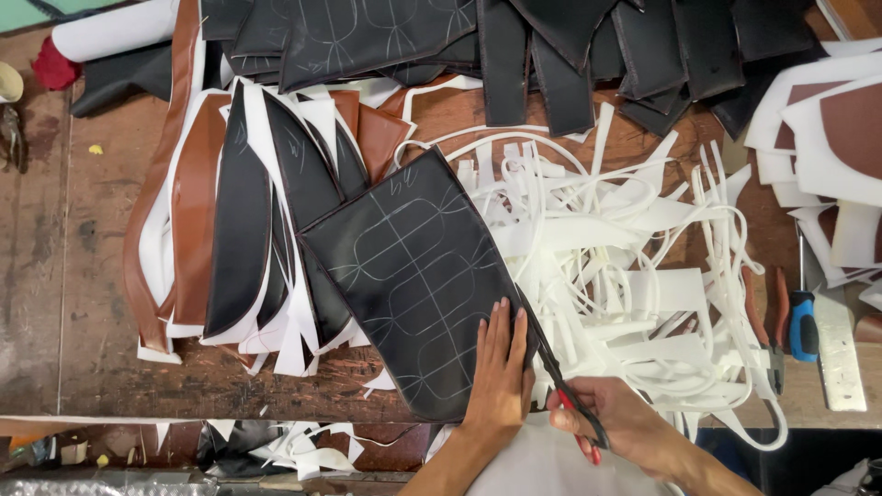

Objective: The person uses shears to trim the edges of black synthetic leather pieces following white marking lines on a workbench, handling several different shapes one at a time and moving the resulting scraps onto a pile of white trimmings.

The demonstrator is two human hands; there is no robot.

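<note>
Low in the middle of the frame, the left hand (501, 367) lies flat, fingers together and stretched out, on the lower right corner of a black panel (413, 276). It grips nothing; it only presses down. The panel is a long, rounded piece of black leather-like sheet with pale chalk lines drawn on it in a grid of rounded boxes. It sits tilted on the wooden table (92, 276), its narrow end toward the upper middle and its wide end at the table's near edge.

Just right of that hand, the right hand (625, 427) is closed around the red handles of scissors (565, 390). The dark blades run up along the panel's right edge, touching it beside the left fingertips. How far apart the blades stand cannot be told.

Right of the panel spreads a heap of white trimmings (625, 266), strips and loops. Left of it, brown and black pieces (239, 220) with white backing lie fanned and overlapping. Along the top of the frame lies a row of more black panels (514, 46). At the right edge are white-and-brown pieces (827, 129), and below them pliers (767, 317), a blue-handled screwdriver (803, 317) and a flat metal bar (838, 349). More scraps (276, 445) lie on the floor at the lower left.
</note>
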